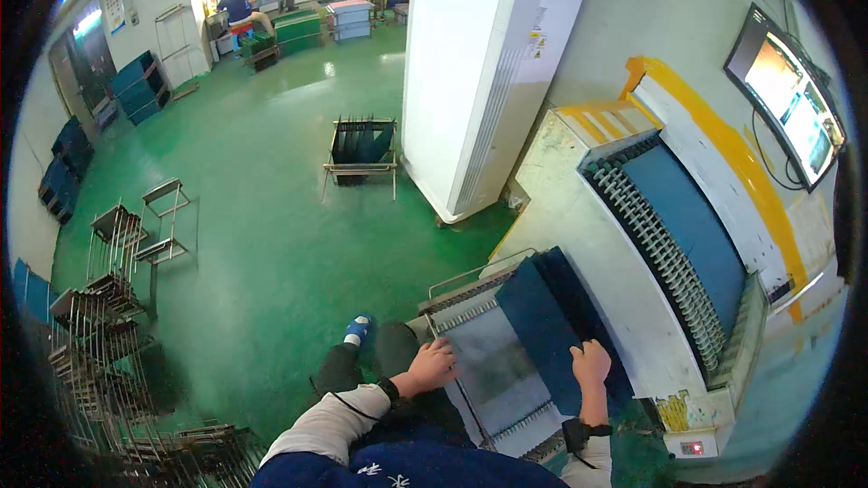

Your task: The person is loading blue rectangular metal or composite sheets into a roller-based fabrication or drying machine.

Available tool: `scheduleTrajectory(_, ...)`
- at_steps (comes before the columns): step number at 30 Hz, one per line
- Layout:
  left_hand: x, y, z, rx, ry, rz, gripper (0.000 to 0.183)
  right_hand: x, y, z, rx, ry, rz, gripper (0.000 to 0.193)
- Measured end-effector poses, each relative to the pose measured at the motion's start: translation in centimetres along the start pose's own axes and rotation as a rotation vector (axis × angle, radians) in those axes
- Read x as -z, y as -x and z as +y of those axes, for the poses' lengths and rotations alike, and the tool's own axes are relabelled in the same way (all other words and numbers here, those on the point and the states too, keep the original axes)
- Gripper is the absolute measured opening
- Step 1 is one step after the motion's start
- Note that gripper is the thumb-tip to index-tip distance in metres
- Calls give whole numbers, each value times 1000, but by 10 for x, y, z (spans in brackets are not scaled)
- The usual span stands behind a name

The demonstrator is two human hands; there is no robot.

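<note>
My right hand is closed at the edge of a dark blue flat panel, its thumb side up. That panel leans in a slotted metal rack in front of me, over a pale grey inner face with toothed strips along two sides. More dark blue panels stand behind it, toward the machine. At the rack's left rail, my left hand has its fingers bent and pressed together; whatever lies under them is hidden.
Right of the rack, a machine with rows of rollers carries a blue panel. A monitor hangs above. A white cabinet stands ahead, beside a loaded rack. Metal racks crowd the left; two people work far off.
</note>
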State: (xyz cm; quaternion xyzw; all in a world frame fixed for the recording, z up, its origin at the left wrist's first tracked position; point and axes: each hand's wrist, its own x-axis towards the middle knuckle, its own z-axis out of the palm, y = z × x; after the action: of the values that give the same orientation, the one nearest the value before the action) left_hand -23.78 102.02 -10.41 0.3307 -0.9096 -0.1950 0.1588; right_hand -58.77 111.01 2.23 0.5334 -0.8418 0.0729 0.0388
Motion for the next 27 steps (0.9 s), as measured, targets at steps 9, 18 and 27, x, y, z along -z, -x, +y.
scheduleTrajectory(9, -2, 1, -4, -20, 19, 8, 25, 26, 2, 11, 0, 62, -43, 29)
scheduleTrajectory(18, 5, 1, -1, 0, -31, -134, 32, 155, 25, 30, -194, -99, 143, 28)
scheduleTrajectory(27, 40, -22, 22, 228, 177, -303, 43, 153, 19, 35, -554, -1395, 520, 20)
